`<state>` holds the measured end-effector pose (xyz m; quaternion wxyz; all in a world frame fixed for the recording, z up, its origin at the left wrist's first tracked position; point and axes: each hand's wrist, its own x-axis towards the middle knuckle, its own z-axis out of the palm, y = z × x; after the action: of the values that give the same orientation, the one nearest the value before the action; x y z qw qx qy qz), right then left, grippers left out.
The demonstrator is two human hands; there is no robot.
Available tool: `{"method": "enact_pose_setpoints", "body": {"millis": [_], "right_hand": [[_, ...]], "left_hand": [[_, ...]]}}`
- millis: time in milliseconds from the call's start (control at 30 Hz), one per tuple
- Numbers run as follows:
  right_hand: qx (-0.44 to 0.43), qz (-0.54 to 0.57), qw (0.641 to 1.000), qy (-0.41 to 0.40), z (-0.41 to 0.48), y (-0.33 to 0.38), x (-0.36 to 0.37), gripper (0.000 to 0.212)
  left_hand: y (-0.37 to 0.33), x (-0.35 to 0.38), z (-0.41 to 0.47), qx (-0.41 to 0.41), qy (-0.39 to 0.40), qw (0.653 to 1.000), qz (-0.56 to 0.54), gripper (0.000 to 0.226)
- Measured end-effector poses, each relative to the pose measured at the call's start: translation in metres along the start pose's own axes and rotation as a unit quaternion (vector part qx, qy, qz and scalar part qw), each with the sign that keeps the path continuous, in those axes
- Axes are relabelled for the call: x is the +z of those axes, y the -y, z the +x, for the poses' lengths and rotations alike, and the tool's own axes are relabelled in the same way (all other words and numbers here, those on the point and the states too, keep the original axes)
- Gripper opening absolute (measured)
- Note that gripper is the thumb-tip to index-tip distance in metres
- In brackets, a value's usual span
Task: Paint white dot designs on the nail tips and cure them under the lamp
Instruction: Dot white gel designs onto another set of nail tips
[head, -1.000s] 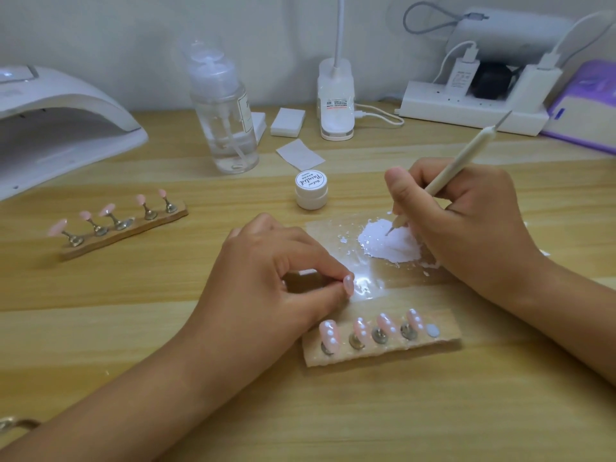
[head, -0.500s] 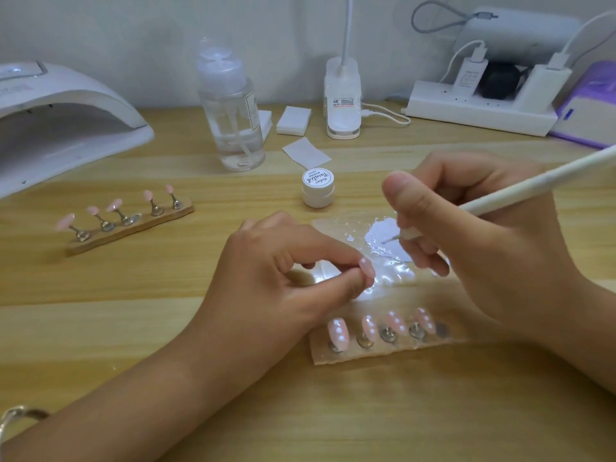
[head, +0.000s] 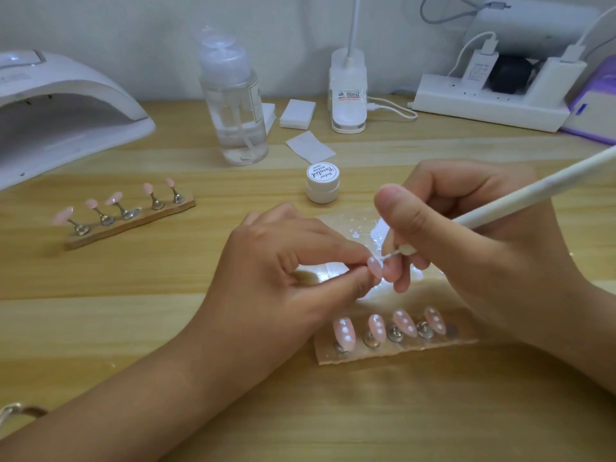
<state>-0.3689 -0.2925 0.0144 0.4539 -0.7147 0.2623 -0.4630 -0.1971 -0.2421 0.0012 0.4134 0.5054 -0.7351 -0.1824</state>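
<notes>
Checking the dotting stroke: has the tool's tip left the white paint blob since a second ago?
Yes. The dotting tool tip moved from the paint on the palette toward the person, onto the nail tip pinched by the left hand.

You are at a home nail-art desk: a wooden tabletop point(head: 100, 328) against a plain wall, with a white curing lamp point(head: 60, 108), a pump bottle point(head: 233, 105), a gel pot point(head: 322, 182), stands of pink nail tips point(head: 126, 211) and a loaded power strip point(head: 490, 101).
</notes>
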Motion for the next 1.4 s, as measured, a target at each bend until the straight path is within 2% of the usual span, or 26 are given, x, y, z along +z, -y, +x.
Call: {"method": "enact_pose_setpoints", "body": {"millis": [1400], "right_hand": [[0.006, -0.037, 0.999, 0.027, 0.0005, -0.0025, -0.0011, 0.029]], "left_hand": [[0.0031, 0.0009, -0.0003, 0.009, -0.003, 1.000, 0.014, 0.004]]}}
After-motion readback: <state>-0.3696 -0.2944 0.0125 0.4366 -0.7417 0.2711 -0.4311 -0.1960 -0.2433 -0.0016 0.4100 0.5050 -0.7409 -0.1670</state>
